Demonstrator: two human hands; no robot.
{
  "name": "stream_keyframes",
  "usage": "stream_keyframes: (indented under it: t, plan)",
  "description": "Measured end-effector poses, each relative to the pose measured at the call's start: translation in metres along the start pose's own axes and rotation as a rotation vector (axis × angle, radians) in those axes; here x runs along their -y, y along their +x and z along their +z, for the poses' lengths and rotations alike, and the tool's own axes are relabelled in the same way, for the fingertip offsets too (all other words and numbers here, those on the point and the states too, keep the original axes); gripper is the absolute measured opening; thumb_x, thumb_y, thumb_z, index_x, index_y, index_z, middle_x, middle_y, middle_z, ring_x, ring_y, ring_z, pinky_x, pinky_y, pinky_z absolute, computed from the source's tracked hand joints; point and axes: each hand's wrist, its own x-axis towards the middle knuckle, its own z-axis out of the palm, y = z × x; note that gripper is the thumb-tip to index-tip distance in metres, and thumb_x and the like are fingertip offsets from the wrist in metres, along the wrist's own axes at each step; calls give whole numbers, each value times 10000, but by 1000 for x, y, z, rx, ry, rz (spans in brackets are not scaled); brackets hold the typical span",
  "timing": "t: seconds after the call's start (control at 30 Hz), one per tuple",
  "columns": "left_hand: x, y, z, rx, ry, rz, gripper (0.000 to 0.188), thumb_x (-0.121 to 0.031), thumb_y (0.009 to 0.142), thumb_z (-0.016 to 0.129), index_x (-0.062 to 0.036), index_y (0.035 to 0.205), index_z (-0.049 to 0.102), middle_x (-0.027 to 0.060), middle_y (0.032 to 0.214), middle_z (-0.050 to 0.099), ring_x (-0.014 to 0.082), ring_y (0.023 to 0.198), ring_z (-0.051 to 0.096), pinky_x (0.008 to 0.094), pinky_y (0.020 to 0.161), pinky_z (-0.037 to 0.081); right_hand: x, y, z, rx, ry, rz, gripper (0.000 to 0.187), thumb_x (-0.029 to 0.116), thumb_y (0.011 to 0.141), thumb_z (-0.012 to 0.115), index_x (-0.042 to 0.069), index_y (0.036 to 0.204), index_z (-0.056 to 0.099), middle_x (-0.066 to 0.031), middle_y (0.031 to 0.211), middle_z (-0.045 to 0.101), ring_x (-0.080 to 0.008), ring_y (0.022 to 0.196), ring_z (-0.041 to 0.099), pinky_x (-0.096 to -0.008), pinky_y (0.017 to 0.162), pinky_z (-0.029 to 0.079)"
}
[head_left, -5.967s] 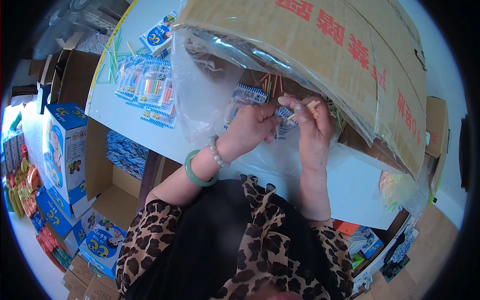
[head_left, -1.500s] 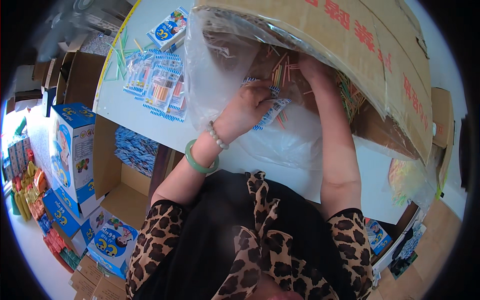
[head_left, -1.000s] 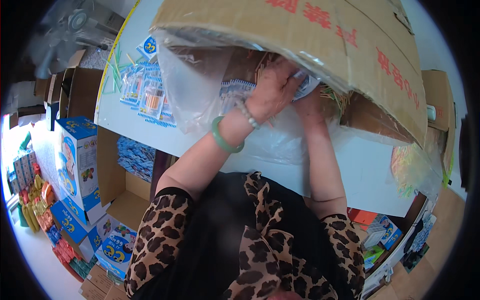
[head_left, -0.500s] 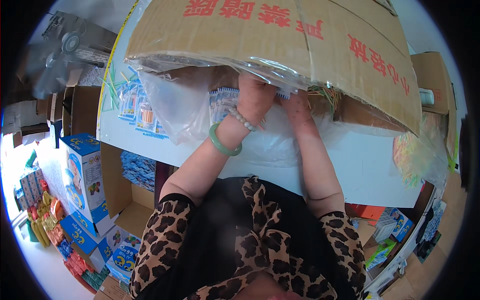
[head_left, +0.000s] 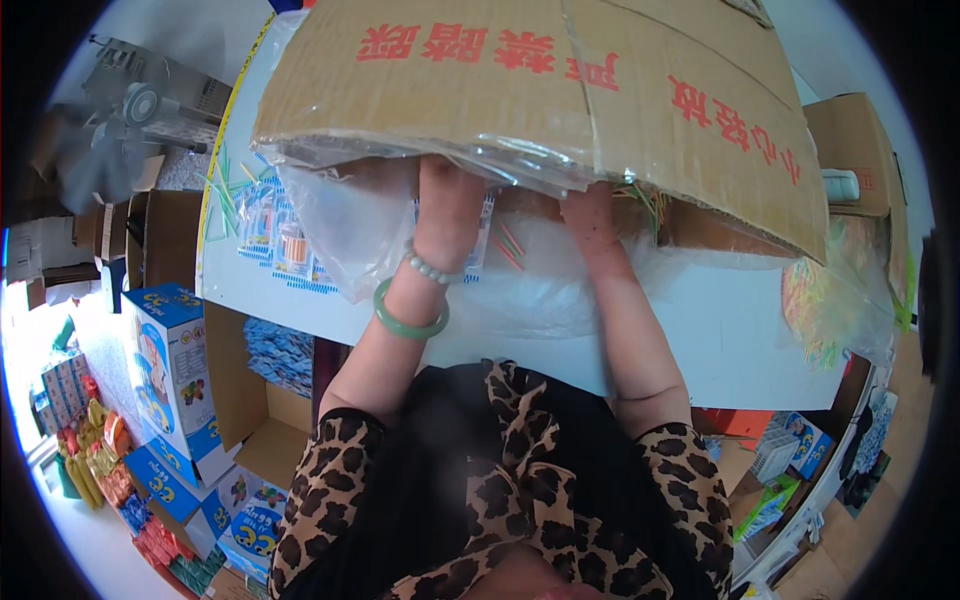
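A large brown carton [head_left: 480,90] with red print lies on its side, its mouth facing me and lined with clear plastic [head_left: 345,230]. Both hands reach in under its upper edge. My left hand [head_left: 447,210], with beads and a green bangle at the wrist, is over small blue-and-white packets [head_left: 482,235]; its fingers are hidden by the carton. My right hand [head_left: 590,215] is farther right, beside a bunch of thin coloured sticks [head_left: 652,203], its fingers also out of sight. Between the hands, a few loose red and green sticks [head_left: 508,245] lie on the plastic.
More blue-and-white packets [head_left: 290,245] and green sticks [head_left: 225,200] lie on the white table [head_left: 740,320] at the left. A clear bag of coloured sticks [head_left: 830,300] stands at the right. Below the table's left edge is an open carton [head_left: 270,450]; blue boxes [head_left: 170,360] stand beside it.
My left hand has moved left, away from my right hand, and deeper under the carton's edge. Loose sticks now show between the hands. The carton has shifted slightly left.
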Motion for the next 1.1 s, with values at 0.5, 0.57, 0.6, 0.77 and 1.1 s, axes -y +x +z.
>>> stream_keyframes:
  t: [0.5,0.57,0.6,0.77,1.1]
  plan:
    - [-9,-13,-1,-22,-615,-479,135,-71,896,550,22,932,642,9,852,632,56,805,537,248,749,464,2,-1,7,-147,81,78,147,140,794,556,103,897,654,-84,802,642,-260,729,619,-391,712,470]
    - [3,-14,-2,-46,-559,-498,68,-29,845,610,11,826,662,-24,742,618,44,721,530,233,691,467,0,0,13,-332,-356,-280,158,111,811,527,105,893,661,-97,798,647,-278,717,624,-400,702,482]
    - [7,-14,-5,-48,-558,-497,68,-29,845,610,11,826,662,-24,742,618,44,721,530,233,691,467,-1,-3,13,-332,-355,-282,158,111,811,527,105,893,661,-97,798,647,-278,717,624,-400,702,482]
    - [-18,-4,-15,54,-406,-593,89,-5,819,640,-16,881,703,-13,784,657,39,734,547,226,679,476,10,-4,-16,205,-594,58,253,125,863,530,69,1098,606,-162,1054,608,-348,988,574,-427,861,463]
    - [-10,-7,-15,-75,-736,-505,137,24,802,645,-9,923,700,17,860,679,62,780,578,239,711,503,53,1,-43,-25,-242,-223,147,62,801,546,21,912,634,-103,793,634,-252,681,590,-365,638,481]
